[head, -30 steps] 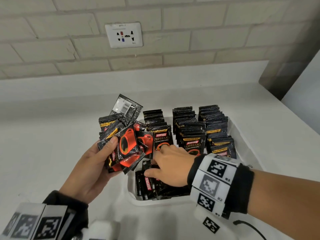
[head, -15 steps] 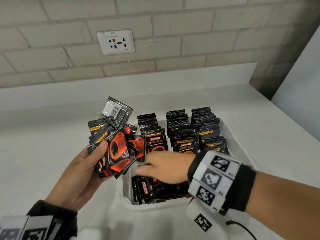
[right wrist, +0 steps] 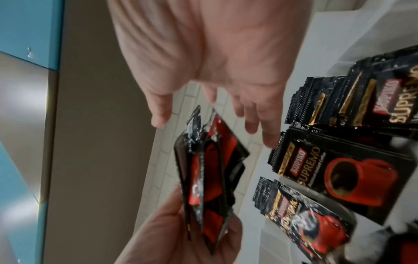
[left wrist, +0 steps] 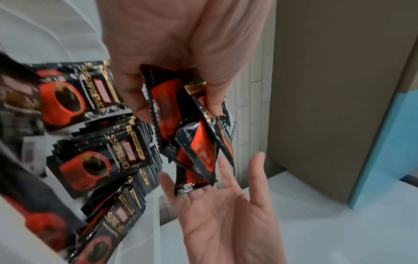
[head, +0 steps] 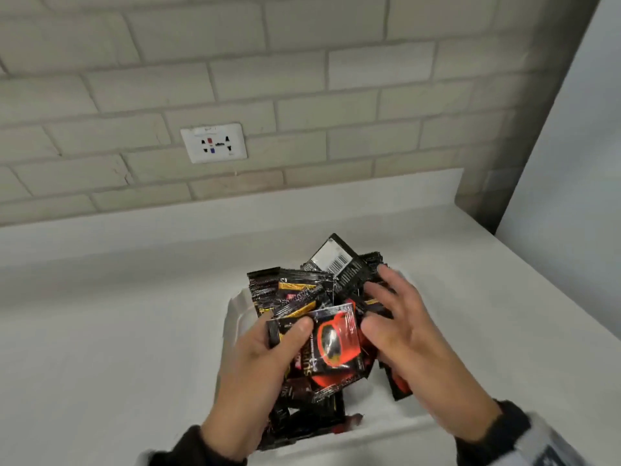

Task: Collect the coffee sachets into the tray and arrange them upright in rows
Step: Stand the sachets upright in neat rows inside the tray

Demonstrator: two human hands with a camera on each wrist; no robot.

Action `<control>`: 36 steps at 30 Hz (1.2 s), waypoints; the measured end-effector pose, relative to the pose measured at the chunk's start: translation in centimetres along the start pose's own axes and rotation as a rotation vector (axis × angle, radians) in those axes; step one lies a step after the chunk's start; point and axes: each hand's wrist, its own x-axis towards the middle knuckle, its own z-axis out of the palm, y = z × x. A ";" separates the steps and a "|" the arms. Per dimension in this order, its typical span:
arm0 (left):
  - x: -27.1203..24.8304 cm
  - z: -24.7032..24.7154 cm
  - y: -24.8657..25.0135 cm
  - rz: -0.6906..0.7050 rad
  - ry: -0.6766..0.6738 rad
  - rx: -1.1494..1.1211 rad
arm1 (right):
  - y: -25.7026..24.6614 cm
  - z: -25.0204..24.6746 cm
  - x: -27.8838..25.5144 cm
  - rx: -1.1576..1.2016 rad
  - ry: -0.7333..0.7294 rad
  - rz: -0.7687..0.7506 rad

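Observation:
My left hand (head: 302, 334) grips a fanned bundle of black and red coffee sachets (head: 331, 341) above the white tray (head: 235, 311). Its thumb lies across the front sachet. My right hand (head: 379, 307) is open just right of the bundle, fingers spread and holding nothing. In the left wrist view the bundle (left wrist: 187, 125) hangs from my left fingers above the open right palm (left wrist: 226, 210). Rows of upright sachets (right wrist: 339, 169) stand in the tray. A few loose sachets (head: 302, 422) lie flat at its near end. My hands hide most of the rows in the head view.
The tray sits on a white counter (head: 117, 314) against a brick wall with a power socket (head: 214, 142). A wall corner and a blue panel (left wrist: 389, 142) stand at the right end of the counter.
My left hand has carried the bundle right, over the tray. My right hand has lifted off the loose sachets in the tray's front and come up beside the bundle. The head view has tilted up.

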 end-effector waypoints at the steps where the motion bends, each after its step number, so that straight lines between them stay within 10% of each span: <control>1: 0.1 0.7 0.0 0.006 -0.016 0.014 | -0.1 -0.4 0.0 0.047 0.062 -0.027; 14: 1.5 6.6 0.5 0.123 0.188 -0.268 | 0.0 0.2 0.4 0.370 0.124 -0.116; 25: 0.6 5.3 -1.0 -0.133 0.061 -0.204 | 1.6 -0.9 0.8 0.382 0.139 0.046; 36: 1.3 2.2 2.5 0.176 0.046 -0.002 | 2.3 -2.8 1.0 0.255 -0.111 0.254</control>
